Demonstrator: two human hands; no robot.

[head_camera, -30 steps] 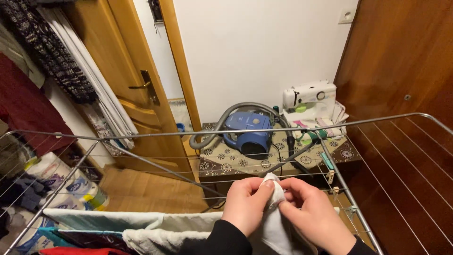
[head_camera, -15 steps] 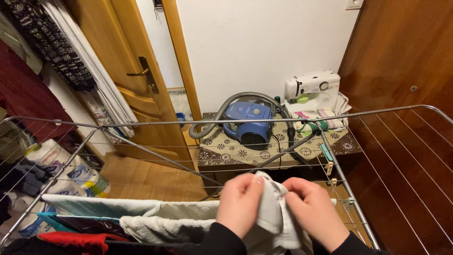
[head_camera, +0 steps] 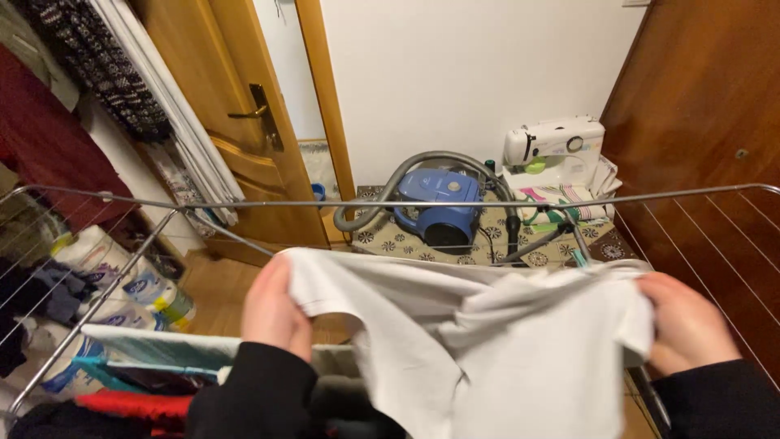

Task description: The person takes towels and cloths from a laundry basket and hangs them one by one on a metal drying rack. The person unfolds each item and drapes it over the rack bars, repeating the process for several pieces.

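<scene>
Two hands, left hand [head_camera: 276, 313] and right hand [head_camera: 686, 325], each grip an edge of a white garment [head_camera: 479, 333] stretched over the drying rack [head_camera: 244, 203].

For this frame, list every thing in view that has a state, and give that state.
White cloth garment: spread out, held up between both hands.
Left hand: gripping the garment's left edge.
Right hand: gripping its right edge.
Metal wire drying rack: unfolded, laundry hung on its near rails.
Wooden door: open.
Blue canister vacuum cleaner: parked, hose looped over it.
</scene>
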